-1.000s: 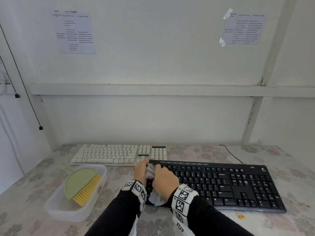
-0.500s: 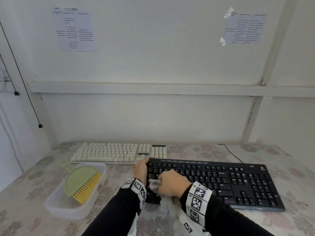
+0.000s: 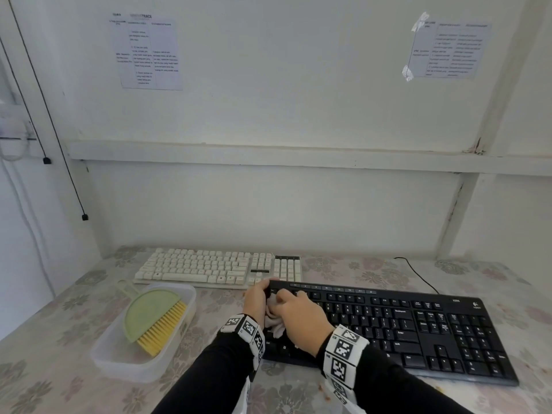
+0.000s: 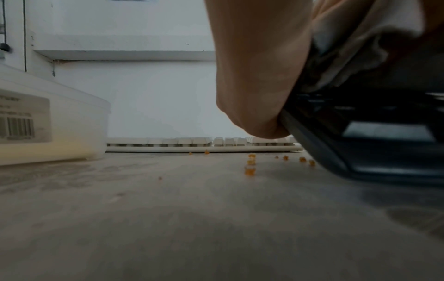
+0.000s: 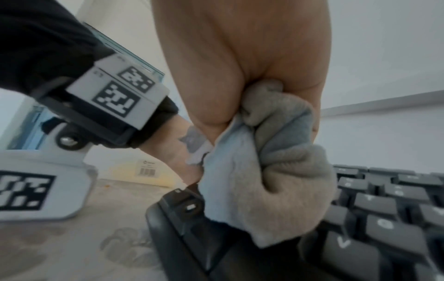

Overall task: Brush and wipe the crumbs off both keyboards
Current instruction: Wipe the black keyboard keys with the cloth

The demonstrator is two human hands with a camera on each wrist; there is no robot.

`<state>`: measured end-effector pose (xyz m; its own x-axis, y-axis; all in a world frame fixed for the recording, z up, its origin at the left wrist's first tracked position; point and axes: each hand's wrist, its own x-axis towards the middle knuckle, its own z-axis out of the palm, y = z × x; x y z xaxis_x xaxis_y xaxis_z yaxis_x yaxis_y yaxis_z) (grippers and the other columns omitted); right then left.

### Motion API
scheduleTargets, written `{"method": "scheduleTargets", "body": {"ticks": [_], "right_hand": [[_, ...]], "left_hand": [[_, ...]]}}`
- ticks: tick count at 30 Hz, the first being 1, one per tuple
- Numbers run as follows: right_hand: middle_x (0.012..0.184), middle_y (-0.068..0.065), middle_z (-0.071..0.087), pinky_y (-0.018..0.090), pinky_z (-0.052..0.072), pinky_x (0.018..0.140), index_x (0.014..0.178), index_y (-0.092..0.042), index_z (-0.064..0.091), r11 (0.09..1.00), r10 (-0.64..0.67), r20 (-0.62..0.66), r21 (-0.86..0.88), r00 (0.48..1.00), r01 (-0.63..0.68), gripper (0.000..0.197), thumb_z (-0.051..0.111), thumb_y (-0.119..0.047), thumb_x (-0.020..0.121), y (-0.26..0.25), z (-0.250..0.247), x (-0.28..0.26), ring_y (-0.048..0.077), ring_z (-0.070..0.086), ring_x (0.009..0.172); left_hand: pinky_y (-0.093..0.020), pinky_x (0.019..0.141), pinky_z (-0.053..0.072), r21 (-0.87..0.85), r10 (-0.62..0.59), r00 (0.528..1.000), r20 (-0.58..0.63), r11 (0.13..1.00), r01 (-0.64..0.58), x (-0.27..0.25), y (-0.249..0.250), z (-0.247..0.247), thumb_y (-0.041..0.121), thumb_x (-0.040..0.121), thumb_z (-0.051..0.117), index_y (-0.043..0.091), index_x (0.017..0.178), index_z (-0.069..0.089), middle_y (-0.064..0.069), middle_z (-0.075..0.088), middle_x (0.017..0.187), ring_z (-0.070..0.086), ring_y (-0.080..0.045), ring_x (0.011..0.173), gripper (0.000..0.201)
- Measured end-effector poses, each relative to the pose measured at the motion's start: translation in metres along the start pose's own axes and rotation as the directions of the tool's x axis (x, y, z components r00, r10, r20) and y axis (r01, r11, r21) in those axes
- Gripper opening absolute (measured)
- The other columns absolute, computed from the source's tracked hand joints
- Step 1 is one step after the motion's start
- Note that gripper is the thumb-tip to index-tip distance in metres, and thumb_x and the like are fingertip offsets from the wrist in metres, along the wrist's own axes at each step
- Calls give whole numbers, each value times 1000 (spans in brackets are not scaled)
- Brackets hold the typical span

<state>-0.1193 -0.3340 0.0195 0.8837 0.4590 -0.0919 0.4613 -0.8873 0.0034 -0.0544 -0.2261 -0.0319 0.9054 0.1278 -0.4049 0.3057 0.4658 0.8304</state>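
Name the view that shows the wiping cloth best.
Right wrist view: the crumpled cloth fills the middle, bunched in the right hand against the black keyboard. Head view shows only a small pale patch between both hands; left wrist view a blurred corner.

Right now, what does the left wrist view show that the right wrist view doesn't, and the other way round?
Only the left wrist view shows the orange crumbs scattered on the table and the white keyboard behind them. Only the right wrist view shows the right hand gripping the bunched cloth on the keys. Both show the black keyboard, the clear plastic container and the left hand.
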Motion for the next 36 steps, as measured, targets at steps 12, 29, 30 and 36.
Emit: {"method": "scheduleTargets", "body": {"ticks": [12,29,30,36], "right_hand": [[129,-2,47,42,46,92,125,-30,56,988,-68,56,145,996,59,48,52,-2,87,12,-14,-3,28,45,117],[142,4,40,34,36,64,136,-33,40,983,-77,365,-129,928,133,45,39,-10,98,0,5,-32,33,35,119],[142,3,41,33,36,63,134,-34,42,982,-72,368,-138,927,131,47,41,-7,97,3,6,-35,32,35,118],[137,4,47,32,37,71,129,-21,53,995,36,384,-101,923,3,36,48,-15,94,25,-4,-59,29,36,123]], "left_hand": [[-45,80,51,42,10,1000,15,999,-11,-9,2,1,18,94,45,10,87,69,-20,64,87,61,-32,80,27],[-39,69,51,70,-8,997,77,998,2,-2,-3,0,23,93,45,17,90,69,-14,64,81,60,-29,73,25],[-40,70,51,75,-11,997,72,997,5,-2,-3,0,23,93,44,17,91,69,-13,65,81,60,-29,74,26],[-42,75,51,89,-31,998,63,996,26,-1,-2,0,24,95,43,19,89,70,-10,67,80,62,-28,76,28]]}}
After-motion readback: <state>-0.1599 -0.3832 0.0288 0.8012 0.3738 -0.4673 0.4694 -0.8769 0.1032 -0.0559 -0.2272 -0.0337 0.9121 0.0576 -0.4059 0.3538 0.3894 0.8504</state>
